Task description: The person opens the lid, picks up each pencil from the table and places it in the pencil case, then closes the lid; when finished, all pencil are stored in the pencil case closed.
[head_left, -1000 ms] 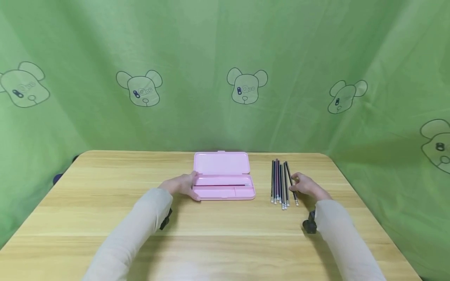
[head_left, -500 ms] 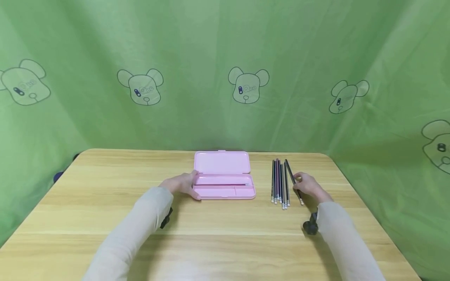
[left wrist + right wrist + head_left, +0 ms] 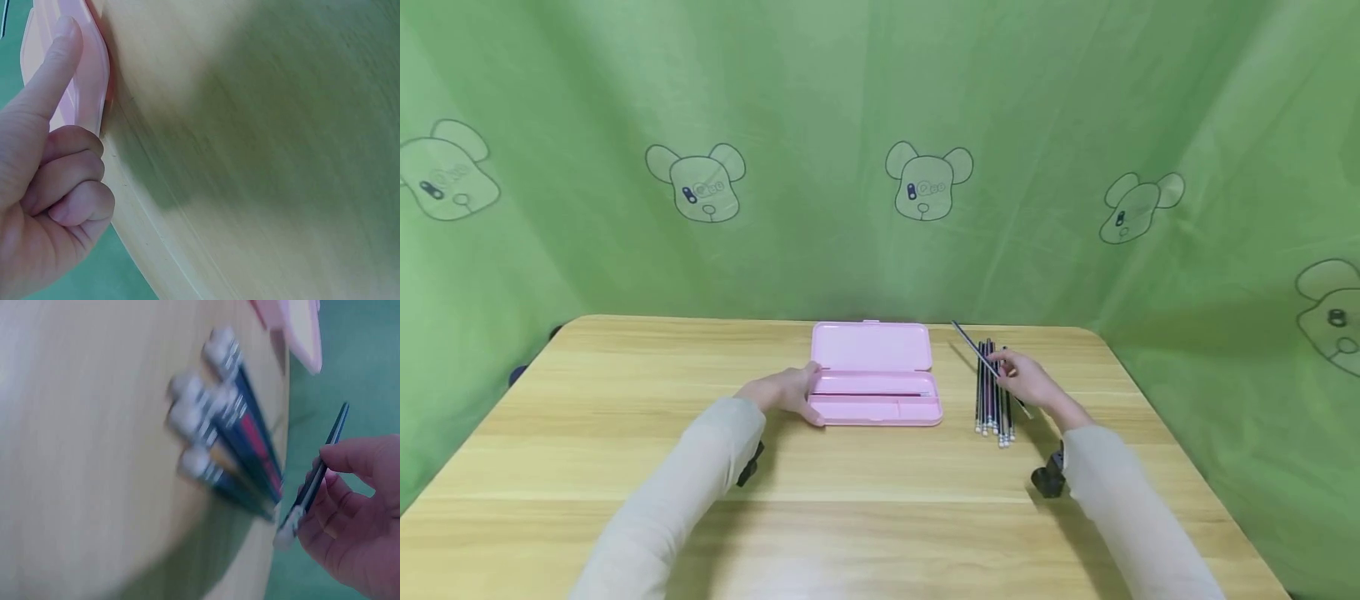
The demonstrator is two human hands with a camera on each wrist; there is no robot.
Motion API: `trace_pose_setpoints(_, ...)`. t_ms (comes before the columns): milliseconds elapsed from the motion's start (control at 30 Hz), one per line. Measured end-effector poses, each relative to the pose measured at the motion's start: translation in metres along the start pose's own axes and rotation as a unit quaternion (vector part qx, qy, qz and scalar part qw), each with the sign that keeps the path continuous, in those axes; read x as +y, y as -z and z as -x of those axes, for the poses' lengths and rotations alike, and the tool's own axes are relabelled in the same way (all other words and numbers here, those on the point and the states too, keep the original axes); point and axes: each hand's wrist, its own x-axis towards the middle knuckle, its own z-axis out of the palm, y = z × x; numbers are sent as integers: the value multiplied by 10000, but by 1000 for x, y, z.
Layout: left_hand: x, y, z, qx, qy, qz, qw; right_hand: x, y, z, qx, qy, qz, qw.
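Note:
An open pink pencil case (image 3: 857,411) lies on the table with its lid folded back. One dark red pencil (image 3: 872,394) rests in its long compartment. My left hand (image 3: 786,390) grips the case's left end; in the left wrist view the thumb (image 3: 59,59) lies along it, the other fingers curled. Thumb and fingers of my right hand (image 3: 1030,385) pinch a dark pencil (image 3: 975,347), eraser end towards me, slanting above the bundle. Beneath it several striped pencils (image 3: 987,404) lie side by side, white erasers facing me.
The light wooden table (image 3: 880,517) ends at a green curtain (image 3: 820,267) printed with mouse heads. The case's raised lid (image 3: 872,346) stands towards the table's far edge, left of the pencil bundle.
My right hand has lifted the rightmost pencil from the bundle and moved left, turning its tip towards the case. My left hand has stayed on the case.

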Motion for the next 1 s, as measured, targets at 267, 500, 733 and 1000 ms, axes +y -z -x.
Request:
trace_pose_setpoints(267, -3, 3, 3, 94, -27, -49, 9999, -31, -21, -16, -396, 756, 278, 9960)
trace_pose_setpoints(500, -5, 3, 4, 42, 48, -26, 10000, -45, -47, -25, -723, 956, 255, 9925)
trace_pose_setpoints(733, 0, -2, -2, -18, 15, 49, 10000, -51, -62, -21, -828, 1064, 161, 9907)
trace_pose_setpoints(1000, -3, 0, 0, 54, 78, -60, 9999, -74, -81, -37, -727, 1220, 651, 9877)
